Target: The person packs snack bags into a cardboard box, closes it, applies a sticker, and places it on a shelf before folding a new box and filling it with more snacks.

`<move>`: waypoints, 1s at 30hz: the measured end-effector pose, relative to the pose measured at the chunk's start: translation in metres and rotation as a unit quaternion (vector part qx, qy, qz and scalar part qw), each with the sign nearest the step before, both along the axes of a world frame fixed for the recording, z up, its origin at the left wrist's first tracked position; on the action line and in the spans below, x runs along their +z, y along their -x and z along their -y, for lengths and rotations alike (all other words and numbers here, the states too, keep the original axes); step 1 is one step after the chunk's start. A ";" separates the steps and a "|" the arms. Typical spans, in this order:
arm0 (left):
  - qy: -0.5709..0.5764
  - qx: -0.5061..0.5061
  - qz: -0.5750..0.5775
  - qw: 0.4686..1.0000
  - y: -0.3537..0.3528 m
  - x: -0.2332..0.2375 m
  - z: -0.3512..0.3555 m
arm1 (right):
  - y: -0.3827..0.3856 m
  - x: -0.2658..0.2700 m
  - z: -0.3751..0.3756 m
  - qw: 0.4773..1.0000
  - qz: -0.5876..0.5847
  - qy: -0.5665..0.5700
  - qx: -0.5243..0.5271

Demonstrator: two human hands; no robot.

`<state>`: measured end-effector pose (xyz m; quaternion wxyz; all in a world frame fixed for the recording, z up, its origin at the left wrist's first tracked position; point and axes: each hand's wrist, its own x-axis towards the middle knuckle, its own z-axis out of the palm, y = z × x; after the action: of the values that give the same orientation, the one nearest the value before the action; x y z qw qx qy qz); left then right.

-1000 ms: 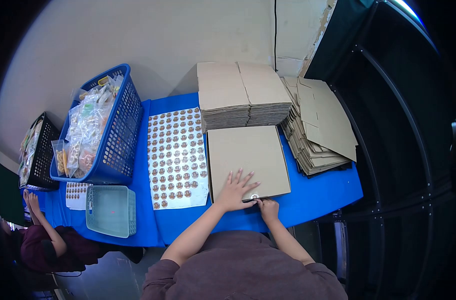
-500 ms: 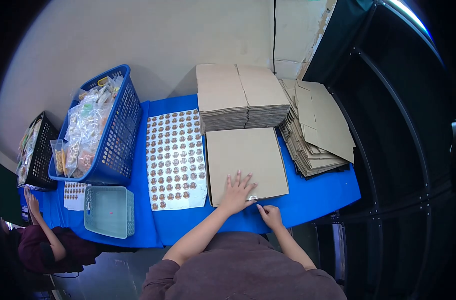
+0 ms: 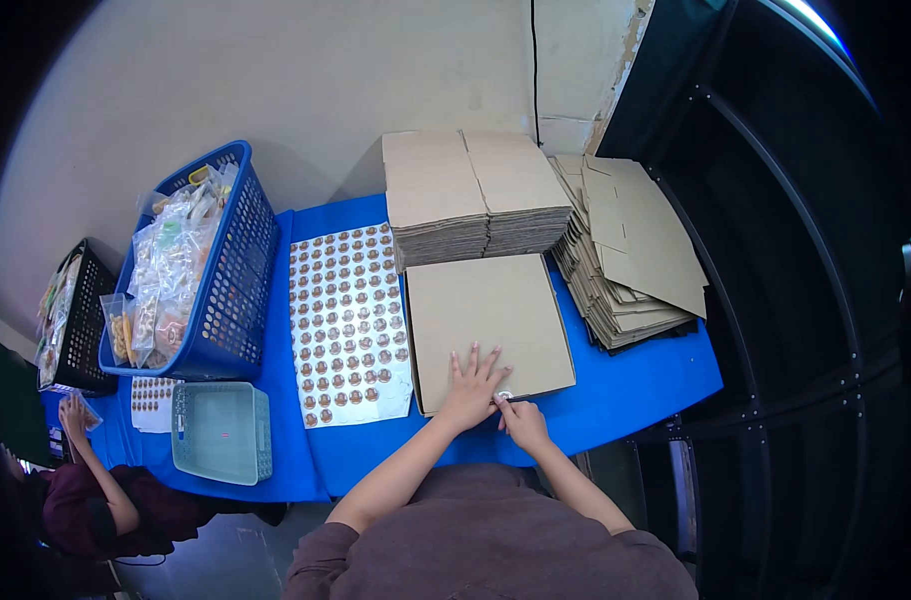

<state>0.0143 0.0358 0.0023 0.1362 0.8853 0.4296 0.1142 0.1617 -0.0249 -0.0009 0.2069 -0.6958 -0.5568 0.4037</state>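
Note:
A closed brown cardboard box (image 3: 488,310) lies on the blue-covered table in front of me. My left hand (image 3: 469,395) rests flat on its lid near the front edge, fingers spread. At that same edge, my right hand (image 3: 522,422) has its thumb on a small round sticker (image 3: 503,396), the other fingers curled in below. Left of the box is a white sheet of round stickers (image 3: 351,330), with gaps in its lowest rows.
Stacked flat cardboard (image 3: 476,185) stands behind the box, and more folded cardboard (image 3: 641,240) leans at the right. To the left are a blue basket (image 3: 238,270) of bagged items, a pale green tray (image 3: 261,440) and a black basket (image 3: 94,320). A co-worker's hand (image 3: 74,415) holds a small bag.
My right hand has moved up and left onto the sticker at the box's front edge. My left hand stays on the lid. The co-worker's hand now shows a clear bag.

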 end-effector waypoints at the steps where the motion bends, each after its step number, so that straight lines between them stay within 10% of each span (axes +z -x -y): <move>1: 0.001 0.001 0.001 1.000 0.000 0.001 0.001 | -0.003 0.001 0.000 1.000 -0.004 0.009 -0.009; 16: -0.002 -0.001 0.011 1.000 0.003 0.006 0.003 | -0.102 -0.022 0.015 0.988 -0.086 0.041 -0.124; 22: -0.023 0.001 0.022 0.999 -0.001 -0.005 0.003 | -0.114 -0.009 0.014 0.962 -0.109 -0.070 -0.240; 24: -0.022 -0.012 0.023 0.999 -0.001 -0.007 0.004 | -0.088 0.002 0.007 0.896 -0.157 -0.272 -0.314; 30: -0.008 -0.029 0.019 0.999 0.001 -0.006 0.009 | -0.041 0.018 0.010 0.957 -0.002 -0.281 -0.070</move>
<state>0.0137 0.0265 -0.0033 0.1402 0.8961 0.4005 0.1301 0.2031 -0.0352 0.0174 0.4228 -0.6460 -0.5972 0.2174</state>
